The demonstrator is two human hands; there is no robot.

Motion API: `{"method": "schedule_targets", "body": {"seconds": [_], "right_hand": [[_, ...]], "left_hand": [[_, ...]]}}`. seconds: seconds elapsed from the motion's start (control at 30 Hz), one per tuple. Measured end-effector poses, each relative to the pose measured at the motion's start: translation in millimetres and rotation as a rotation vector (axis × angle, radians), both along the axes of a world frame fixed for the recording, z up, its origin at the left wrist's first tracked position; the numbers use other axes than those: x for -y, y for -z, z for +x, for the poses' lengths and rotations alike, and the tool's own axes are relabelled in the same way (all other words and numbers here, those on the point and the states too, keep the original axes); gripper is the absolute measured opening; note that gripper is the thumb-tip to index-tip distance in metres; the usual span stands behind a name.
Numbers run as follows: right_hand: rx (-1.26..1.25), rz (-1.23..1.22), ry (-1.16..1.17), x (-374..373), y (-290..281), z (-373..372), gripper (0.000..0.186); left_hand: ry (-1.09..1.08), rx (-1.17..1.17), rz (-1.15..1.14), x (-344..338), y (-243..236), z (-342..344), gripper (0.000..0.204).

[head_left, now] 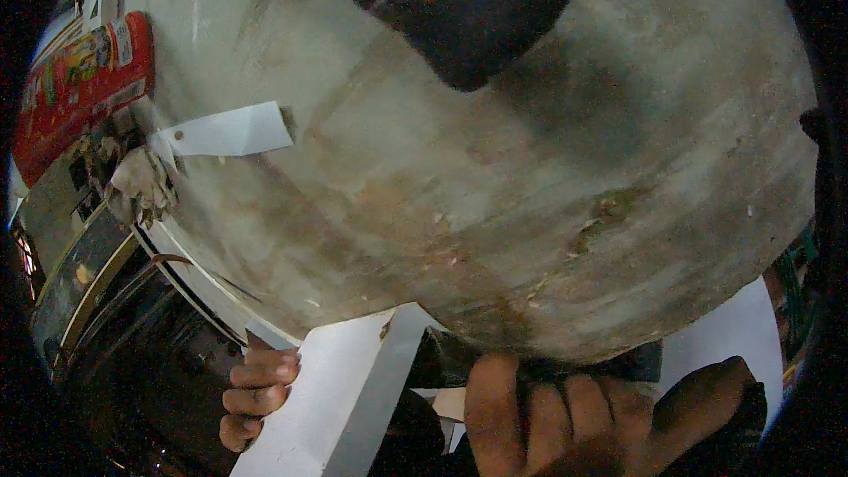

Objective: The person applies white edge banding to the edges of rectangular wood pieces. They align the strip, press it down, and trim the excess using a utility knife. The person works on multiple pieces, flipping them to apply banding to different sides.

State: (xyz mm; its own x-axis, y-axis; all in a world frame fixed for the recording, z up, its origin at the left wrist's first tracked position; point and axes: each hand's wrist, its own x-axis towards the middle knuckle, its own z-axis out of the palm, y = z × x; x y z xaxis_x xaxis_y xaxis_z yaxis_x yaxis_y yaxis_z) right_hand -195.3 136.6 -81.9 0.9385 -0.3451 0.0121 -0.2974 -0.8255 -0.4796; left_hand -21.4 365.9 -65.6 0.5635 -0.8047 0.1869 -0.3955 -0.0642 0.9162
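A long white folded piece (pixel 327 380), like stiff card or a box with a sharp crease, slants up from the lower edge against the near edge of the worn grey table. My left hand (pixel 261 396) is closed on its left side, with the fingertips showing. To the right of it, below the table edge, my right hand (pixel 565 415) has its fingers curled in. What it holds, if anything, is hidden. Between the two hands lie dark shapes that I cannot make out.
The stained grey tabletop (pixel 397 203) fills the middle. A blurred black object with an orange patch (pixel 495 18) juts in at the top. At left lie a white strip with a hole (pixel 230 130), a crumpled pale bundle (pixel 141 181) and a red printed package (pixel 88 79). A white sheet (pixel 729 331) sits at right.
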Motion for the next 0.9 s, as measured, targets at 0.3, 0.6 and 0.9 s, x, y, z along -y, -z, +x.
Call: {"method": "schedule_targets", "body": {"seconds": [0.3, 0.6, 0.9], "right_hand": [[0.028, 0.028, 0.0, 10, -1, -9, 0.01], [0.082, -0.028, 0.195, -15, 1, 11, 0.008], [0.237, -0.248, 0.209, -31, 24, 12, 0.007]], "left_hand": [[0.022, -0.005, -0.028, 3, 1, -3, 0.031], [0.086, -0.006, -0.079, -2, 1, 9, 0.032], [0.02, 0.112, -0.032, -8, 3, 3, 0.029]]}}
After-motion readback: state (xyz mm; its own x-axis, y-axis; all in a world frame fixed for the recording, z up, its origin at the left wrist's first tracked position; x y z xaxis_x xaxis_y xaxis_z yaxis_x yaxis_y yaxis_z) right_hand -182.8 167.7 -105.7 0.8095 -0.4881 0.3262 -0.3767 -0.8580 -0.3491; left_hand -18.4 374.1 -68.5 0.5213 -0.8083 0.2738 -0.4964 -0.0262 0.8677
